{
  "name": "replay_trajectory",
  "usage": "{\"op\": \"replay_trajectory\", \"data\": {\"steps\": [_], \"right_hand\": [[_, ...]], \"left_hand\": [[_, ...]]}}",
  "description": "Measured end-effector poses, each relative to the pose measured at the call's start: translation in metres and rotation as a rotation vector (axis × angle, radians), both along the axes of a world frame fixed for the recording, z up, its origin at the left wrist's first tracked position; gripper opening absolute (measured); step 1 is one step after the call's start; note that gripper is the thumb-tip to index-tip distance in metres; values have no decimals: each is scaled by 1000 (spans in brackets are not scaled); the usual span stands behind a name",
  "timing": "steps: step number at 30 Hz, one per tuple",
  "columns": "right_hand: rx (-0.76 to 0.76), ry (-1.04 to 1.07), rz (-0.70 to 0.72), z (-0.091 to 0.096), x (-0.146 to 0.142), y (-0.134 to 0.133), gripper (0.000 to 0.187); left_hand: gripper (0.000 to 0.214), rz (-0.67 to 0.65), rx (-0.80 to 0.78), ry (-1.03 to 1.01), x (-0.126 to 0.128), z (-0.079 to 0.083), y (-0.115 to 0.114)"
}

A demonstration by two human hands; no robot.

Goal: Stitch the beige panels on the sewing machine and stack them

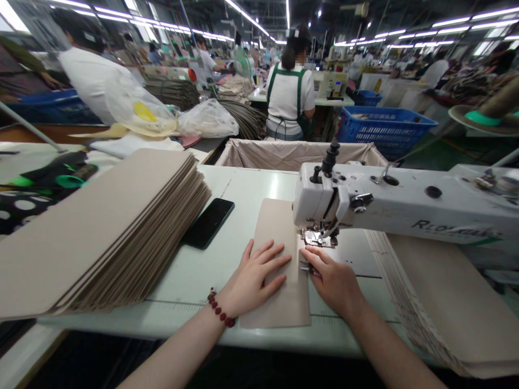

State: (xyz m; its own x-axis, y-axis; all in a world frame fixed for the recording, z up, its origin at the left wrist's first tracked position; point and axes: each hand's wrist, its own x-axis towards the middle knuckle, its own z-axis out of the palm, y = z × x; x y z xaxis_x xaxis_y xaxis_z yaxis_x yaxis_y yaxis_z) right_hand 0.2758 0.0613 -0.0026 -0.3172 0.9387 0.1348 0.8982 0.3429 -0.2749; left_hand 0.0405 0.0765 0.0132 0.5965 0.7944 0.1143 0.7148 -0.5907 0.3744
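A beige rectangular piece (275, 227) lies flat on the white sewing table (194, 270), running under the presser foot (320, 237) of a white sewing machine (405, 205). My left hand (255, 278) rests flat on the piece with its fingers spread. My right hand (332, 278) sits at the piece's right edge just in front of the presser foot, fingers curled in a pinch round a small metal tool (305, 266). A red bead bracelet (221, 310) is on my left wrist.
A tall stack of beige pieces (101, 232) fills the left of the table, a black phone (208, 222) beside it. Another beige stack (438, 302) lies at the right under the machine arm. A fabric-lined bin (292, 154) stands behind; a person in a green apron (290, 92) works beyond, near a blue crate (385, 127).
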Motion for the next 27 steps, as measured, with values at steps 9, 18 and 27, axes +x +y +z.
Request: {"op": "replay_trajectory", "data": {"steps": [9, 18, 27], "right_hand": [[2, -12, -3, -1, 0, 0, 58], [0, 0, -3, 0, 0, 0, 58], [9, 7, 3, -2, 2, 1, 60]], "left_hand": [[43, -1, -18, 22, -1, -1, 0], [44, -20, -8, 37, -1, 0, -1], [52, -103, 48, 92, 1, 4, -7]]}}
